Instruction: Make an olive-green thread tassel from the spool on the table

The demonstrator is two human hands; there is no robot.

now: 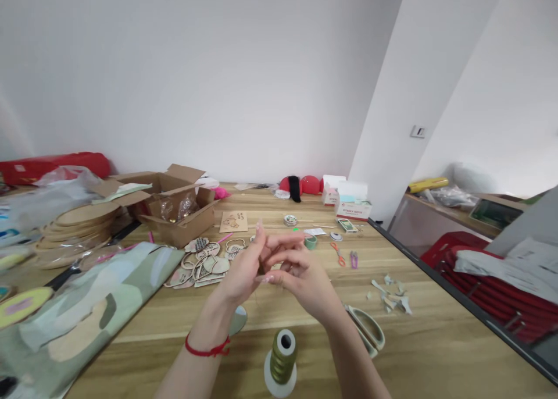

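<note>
My left hand (244, 267) and my right hand (297, 271) are raised together above the wooden table (305, 323), fingertips meeting. The fingers of both are pinched close, and whatever fine thing sits between them is too small to make out. A red cord circles my left wrist (207, 348). An olive-green spool of thread (282, 361) stands upright on the table just below my forearms. A pale green curved piece (368, 328) lies right of my right forearm. Several flat wooden cut-out shapes (204, 264) lie beyond my left hand.
An open cardboard box (176, 207) and stacked wooden discs (78, 227) sit at the left. Patterned green fabric (82, 312) covers the near left. Orange scissors (337, 253), a tape roll (310, 242), fabric scraps (392, 294) and a white box (353, 208) lie to the right; red crate (492, 294) beyond the edge.
</note>
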